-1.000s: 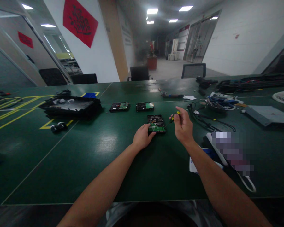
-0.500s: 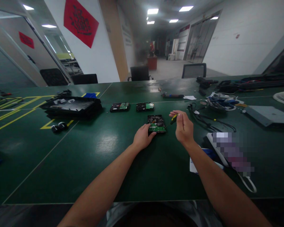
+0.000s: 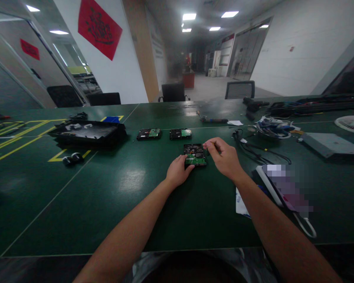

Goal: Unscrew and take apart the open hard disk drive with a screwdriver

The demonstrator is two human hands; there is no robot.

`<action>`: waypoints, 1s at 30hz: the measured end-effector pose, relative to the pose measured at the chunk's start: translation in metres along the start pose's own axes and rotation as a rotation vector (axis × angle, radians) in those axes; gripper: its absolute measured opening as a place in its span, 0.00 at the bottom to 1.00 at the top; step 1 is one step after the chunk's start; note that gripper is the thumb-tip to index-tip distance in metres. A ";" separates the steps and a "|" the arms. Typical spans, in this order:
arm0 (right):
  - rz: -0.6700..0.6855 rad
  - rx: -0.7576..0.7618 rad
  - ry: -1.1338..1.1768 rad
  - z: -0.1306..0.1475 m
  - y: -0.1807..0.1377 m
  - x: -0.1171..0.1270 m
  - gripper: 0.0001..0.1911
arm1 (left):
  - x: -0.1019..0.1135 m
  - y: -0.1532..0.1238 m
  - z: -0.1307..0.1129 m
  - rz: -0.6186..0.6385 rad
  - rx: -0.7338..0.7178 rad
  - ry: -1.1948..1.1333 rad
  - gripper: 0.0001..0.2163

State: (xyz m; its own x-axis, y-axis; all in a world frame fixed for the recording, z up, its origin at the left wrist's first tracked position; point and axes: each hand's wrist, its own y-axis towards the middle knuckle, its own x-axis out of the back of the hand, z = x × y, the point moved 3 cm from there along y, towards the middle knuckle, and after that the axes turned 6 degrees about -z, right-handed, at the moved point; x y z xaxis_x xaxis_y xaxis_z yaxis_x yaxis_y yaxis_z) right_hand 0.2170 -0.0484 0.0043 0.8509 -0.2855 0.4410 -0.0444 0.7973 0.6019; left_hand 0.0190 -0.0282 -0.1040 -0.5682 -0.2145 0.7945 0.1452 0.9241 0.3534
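A hard drive [image 3: 193, 150] with a green circuit board lies on the green table, board side up. My left hand [image 3: 177, 171] grips its left and near edges, thumb along the front and fingers on the board. My right hand [image 3: 223, 158] is closed in a pinch above the drive's right side. The small yellow-and-black screwdriver it held half a second ago is now mostly hidden by the fingers, and its tip cannot be made out. Two more hard drives, one at the left [image 3: 149, 134] and one nearer the middle [image 3: 180, 134], lie farther back.
A black tray-like casing [image 3: 88, 133] stands at the left behind two dark round parts [image 3: 72, 158]. On the right are black cables [image 3: 250, 151], a bundle of wires [image 3: 273, 127], a grey metal box [image 3: 332, 143] and a phone-like device [image 3: 283, 188]. A soldering-iron-like tool [image 3: 215, 120] lies behind.
My right hand has moved left and turned over the drive's right side, covering the screwdriver. My left hand and the drive have stayed in place. The view has shifted slightly.
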 end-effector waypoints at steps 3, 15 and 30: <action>0.058 -0.012 -0.059 0.005 0.007 -0.002 0.13 | -0.001 0.000 0.001 0.000 0.008 0.007 0.27; 0.308 -0.284 0.542 -0.016 0.049 -0.040 0.15 | 0.002 0.000 -0.002 0.002 0.025 -0.012 0.26; 0.373 0.107 -0.359 -0.007 0.070 -0.019 0.21 | -0.001 0.000 0.000 -0.002 0.000 0.009 0.26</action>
State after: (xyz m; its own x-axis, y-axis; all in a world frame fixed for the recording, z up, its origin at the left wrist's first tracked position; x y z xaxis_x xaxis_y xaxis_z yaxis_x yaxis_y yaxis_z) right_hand 0.2014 0.0163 0.0331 0.5348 -0.1714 0.8274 -0.3795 0.8262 0.4165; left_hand 0.0194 -0.0281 -0.1050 -0.5610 -0.2188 0.7984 0.1442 0.9239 0.3545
